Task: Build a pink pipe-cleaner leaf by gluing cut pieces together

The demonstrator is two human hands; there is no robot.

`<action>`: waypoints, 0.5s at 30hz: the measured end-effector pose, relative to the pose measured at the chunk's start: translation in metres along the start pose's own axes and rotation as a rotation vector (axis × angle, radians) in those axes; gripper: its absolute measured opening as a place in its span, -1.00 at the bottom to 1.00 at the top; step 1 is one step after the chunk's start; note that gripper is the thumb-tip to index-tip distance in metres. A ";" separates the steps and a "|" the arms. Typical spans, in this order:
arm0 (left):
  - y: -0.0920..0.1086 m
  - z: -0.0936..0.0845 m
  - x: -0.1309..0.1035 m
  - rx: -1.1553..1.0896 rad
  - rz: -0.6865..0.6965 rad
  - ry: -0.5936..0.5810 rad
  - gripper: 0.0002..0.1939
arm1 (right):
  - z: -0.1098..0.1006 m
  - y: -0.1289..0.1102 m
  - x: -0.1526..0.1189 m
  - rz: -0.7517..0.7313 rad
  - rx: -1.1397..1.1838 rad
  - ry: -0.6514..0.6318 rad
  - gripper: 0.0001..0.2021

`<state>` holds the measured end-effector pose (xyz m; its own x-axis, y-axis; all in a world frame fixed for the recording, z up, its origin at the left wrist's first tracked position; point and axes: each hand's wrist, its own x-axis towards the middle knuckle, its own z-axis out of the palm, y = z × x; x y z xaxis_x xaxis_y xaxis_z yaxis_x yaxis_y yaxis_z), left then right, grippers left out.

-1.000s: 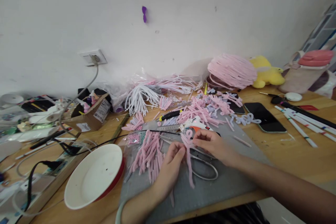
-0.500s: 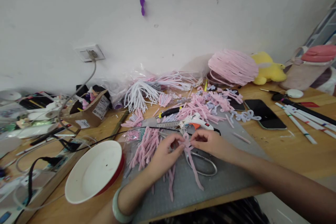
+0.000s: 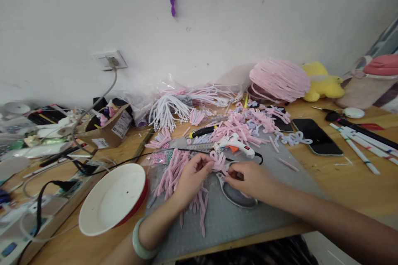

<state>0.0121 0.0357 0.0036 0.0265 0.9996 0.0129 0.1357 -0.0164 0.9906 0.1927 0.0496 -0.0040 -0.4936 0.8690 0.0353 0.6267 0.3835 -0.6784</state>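
Note:
Between thumb and fingers my left hand [image 3: 195,176] pinches a pink fuzzy pipe cleaner [image 3: 218,160] bent into small loops. My right hand [image 3: 248,179] is closed just right of the loops, with the pipe cleaner's strand running into its fingers; a bit of pink shows below them. Behind and under the hands, scissors [image 3: 239,198] lie on the grey cutting mat [image 3: 248,228], partly covered by my right hand. Beside my left hand is a heap of pink pipe cleaner pieces [image 3: 174,172]. A white hot glue gun [image 3: 238,145] rests just beyond the loops.
A white bowl [image 3: 112,198] stands left of the mat. Cut pink and lilac pieces [image 3: 239,126] pile up behind. White-tipped stems [image 3: 169,112] lie near the wall. On the right are a phone [image 3: 317,136] and striped sticks [image 3: 357,149]. A black cable [image 3: 124,168] crosses the left side.
The pipe cleaner's long tail, which hung down over the scissors, is now drawn up by my right hand and mostly hidden. The loops look more bunched. My right hand has lowered slightly.

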 end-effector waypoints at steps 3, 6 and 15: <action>0.001 0.001 -0.003 -0.045 0.002 0.007 -0.87 | 0.006 0.003 0.002 0.054 0.177 -0.017 -0.76; 0.000 0.001 -0.002 -0.055 -0.006 0.007 -0.84 | 0.008 0.006 0.003 0.104 0.375 -0.048 -0.82; 0.004 -0.006 0.001 -0.094 -0.050 -0.070 -0.78 | -0.005 -0.001 0.003 -0.001 0.239 0.035 -0.86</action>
<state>0.0066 0.0365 0.0088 0.0920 0.9948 -0.0427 0.0451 0.0387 0.9982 0.1940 0.0535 0.0005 -0.4701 0.8807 0.0585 0.4634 0.3027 -0.8328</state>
